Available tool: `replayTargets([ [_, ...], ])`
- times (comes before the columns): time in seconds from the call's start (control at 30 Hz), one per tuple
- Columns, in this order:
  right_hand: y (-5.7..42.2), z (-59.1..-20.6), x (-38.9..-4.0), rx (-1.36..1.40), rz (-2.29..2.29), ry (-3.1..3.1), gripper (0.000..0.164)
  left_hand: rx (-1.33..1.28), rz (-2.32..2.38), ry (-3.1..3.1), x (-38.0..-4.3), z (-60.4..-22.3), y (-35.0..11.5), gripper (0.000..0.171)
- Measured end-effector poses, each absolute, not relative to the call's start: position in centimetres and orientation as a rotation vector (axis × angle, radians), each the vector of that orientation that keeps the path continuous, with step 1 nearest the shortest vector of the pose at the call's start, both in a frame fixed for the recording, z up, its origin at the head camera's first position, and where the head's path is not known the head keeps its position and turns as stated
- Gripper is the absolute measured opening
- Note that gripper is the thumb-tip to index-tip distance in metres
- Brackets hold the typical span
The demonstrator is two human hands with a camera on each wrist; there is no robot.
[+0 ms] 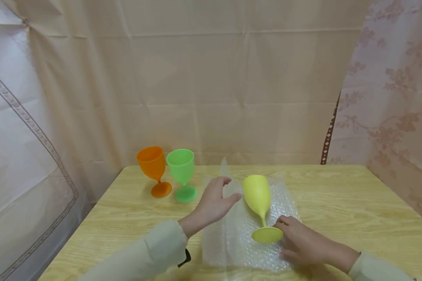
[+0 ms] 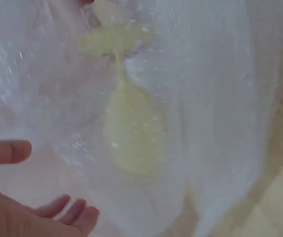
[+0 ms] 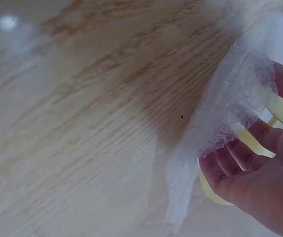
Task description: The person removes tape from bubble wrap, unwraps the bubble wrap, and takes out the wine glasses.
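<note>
A yellow goblet (image 1: 257, 195) lies on its side on a sheet of clear bubble wrap (image 1: 239, 249), its foot towards me. To the left of its bowl my left hand (image 1: 212, 201) is held with thumb and fingers spread, and nothing is between them. In the left wrist view the goblet (image 2: 134, 126) shows hazily through the plastic, beside the left hand (image 2: 28, 202). My right hand (image 1: 302, 242) is by the goblet's foot, at the wrap's right edge. In the right wrist view its fingers (image 3: 245, 153) curl against the gathered bubble wrap (image 3: 230, 103).
An orange goblet (image 1: 152, 164) and a green goblet (image 1: 181, 166) stand upright side by side at the back left of the wooden table (image 1: 351, 203). A beige cloth (image 1: 214, 78) hangs behind the table, with a flowered cloth (image 1: 401, 97) on the right.
</note>
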State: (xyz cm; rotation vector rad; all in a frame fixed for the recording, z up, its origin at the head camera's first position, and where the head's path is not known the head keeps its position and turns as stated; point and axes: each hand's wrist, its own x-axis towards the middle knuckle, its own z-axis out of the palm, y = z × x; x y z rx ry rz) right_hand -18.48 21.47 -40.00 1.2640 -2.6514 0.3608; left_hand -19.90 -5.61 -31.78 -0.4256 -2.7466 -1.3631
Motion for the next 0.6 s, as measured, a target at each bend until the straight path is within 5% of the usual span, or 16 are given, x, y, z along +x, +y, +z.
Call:
replayTargets([
  [0.37, 21.3, -39.7, -18.5, 1.239, 0.367, -2.761, 0.045, -1.153, -0.225, -2.675, -16.3, -30.9, -4.8, 0.046],
  [0.6, 21.3, -39.9, -18.6, 1.207, 0.372, -2.776, 0.046, -1.084, 0.309, -2.555, -14.7, -31.7, -5.7, 0.031],
])
